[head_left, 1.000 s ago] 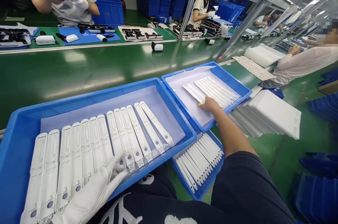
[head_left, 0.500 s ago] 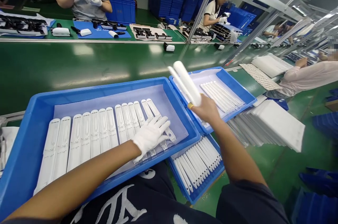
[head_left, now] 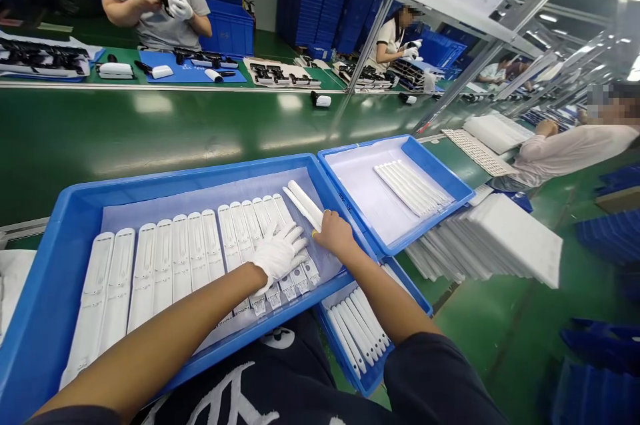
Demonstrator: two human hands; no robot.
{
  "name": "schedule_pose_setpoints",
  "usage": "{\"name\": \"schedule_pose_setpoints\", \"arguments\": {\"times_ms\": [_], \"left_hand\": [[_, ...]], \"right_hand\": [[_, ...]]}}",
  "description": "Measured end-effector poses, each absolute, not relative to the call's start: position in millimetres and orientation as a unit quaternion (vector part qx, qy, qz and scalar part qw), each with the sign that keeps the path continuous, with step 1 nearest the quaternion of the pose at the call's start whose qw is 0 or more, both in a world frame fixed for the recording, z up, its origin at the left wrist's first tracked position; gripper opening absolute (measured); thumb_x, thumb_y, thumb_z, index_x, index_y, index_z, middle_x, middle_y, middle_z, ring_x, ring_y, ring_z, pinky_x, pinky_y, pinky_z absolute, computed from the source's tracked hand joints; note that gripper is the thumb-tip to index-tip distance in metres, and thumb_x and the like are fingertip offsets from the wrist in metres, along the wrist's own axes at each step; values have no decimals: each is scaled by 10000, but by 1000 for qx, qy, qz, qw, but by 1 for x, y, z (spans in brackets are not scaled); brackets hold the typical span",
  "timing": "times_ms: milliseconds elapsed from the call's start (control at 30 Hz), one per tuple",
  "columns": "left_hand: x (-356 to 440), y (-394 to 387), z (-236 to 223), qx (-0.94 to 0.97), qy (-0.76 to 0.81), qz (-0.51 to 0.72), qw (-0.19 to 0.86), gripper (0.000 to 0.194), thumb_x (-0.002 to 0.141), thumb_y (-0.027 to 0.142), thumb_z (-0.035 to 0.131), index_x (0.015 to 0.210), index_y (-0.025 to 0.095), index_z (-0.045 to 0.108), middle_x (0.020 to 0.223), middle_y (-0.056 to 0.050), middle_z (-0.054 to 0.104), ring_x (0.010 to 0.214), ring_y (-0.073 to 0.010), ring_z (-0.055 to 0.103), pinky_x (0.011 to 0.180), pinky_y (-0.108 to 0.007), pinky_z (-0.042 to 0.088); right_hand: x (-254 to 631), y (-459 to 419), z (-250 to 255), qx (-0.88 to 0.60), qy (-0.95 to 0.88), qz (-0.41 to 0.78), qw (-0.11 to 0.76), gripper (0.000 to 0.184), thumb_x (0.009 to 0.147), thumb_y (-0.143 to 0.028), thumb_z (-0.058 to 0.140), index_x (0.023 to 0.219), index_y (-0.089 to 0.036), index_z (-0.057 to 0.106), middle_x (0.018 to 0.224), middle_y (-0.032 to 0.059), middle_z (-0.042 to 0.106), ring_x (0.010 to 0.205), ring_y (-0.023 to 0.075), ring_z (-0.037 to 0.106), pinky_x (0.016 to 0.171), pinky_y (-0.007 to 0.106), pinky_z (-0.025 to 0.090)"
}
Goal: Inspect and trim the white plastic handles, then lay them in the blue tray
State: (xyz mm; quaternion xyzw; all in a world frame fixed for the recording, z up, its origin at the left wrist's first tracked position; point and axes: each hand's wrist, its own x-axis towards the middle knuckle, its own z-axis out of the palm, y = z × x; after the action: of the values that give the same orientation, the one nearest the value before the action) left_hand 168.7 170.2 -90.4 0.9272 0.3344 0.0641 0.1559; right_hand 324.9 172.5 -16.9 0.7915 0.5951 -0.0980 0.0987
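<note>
My left hand (head_left: pixel 279 255), in a white fabric glove, lies open with its fingers spread on a row of flat white plastic strips (head_left: pixel 175 265). The strips stand side by side on a pale lilac sheet inside a large blue tray (head_left: pixel 200 171). My bare right hand (head_left: pixel 334 235), wearing a gold ring, is just right of the glove and grips a couple of long white plastic bars (head_left: pixel 301 205). These bars lie low over the right end of the row, near the tray's right wall.
A blue tray (head_left: pixel 395 198) with a bundle of white bars (head_left: pixel 413 186) stands to the right, and a lower blue tray (head_left: pixel 357 338) sits under my right forearm. White foam sheets (head_left: pixel 515 238) lie further right. Behind is a green conveyor belt (head_left: pixel 150 125), with co-workers beyond.
My right hand has come down and left, from above the right tray to the large tray, carrying the white bars. My left hand has stayed near the right end of the row.
</note>
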Motion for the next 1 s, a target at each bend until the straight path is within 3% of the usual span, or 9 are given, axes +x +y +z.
{"name": "schedule_pose_setpoints", "arguments": {"times_ms": [200, 467, 667, 833, 1000], "left_hand": [[167, 169, -86, 928, 333, 69, 155, 376, 1003, 388, 538, 1339, 252, 634, 1490, -110, 570, 1418, -331, 459, 1180, -612, 315], [183, 181, -72, 916, 363, 70, 158, 536, 1015, 403, 501, 1515, 216, 456, 1614, -134, 414, 1495, -325, 346, 1204, -534, 311], [207, 192, -73, 919, 361, 24, 157, 501, 980, 455, 564, 1445, 269, 553, 1563, -108, 491, 1445, -359, 400, 1159, -580, 347], [207, 189, -70, 921, 364, 16, 137, 457, 979, 461, 556, 1370, 232, 616, 1446, -148, 590, 1323, -363, 502, 1143, -624, 319], [207, 186, -67, 919, 371, 17, 129, 443, 955, 441, 604, 1341, 224, 632, 1445, -153, 592, 1305, -370, 521, 1138, -643, 318]], "right_hand": [[330, 171, -17, 774, 612, -129, 98, 248, 979, -342, 576, 1160, -174, 559, 1150, 150, 723, 1062, 281, 709, 805, 330, 528], [334, 173, -14, 781, 616, -86, 54, 254, 1001, -262, 496, 1232, -164, 537, 1177, 149, 693, 1075, 270, 673, 814, 316, 489], [336, 174, -15, 784, 616, -67, 49, 256, 1010, -247, 474, 1240, -150, 533, 1168, 146, 683, 1044, 258, 667, 809, 312, 485], [332, 171, -18, 774, 624, -75, 80, 268, 1039, -263, 432, 1264, -148, 519, 1219, 153, 662, 1077, 248, 665, 835, 304, 497], [330, 171, -24, 772, 618, -81, 127, 285, 1046, -268, 450, 1272, -124, 548, 1185, 145, 670, 1037, 224, 681, 849, 326, 541]]}}
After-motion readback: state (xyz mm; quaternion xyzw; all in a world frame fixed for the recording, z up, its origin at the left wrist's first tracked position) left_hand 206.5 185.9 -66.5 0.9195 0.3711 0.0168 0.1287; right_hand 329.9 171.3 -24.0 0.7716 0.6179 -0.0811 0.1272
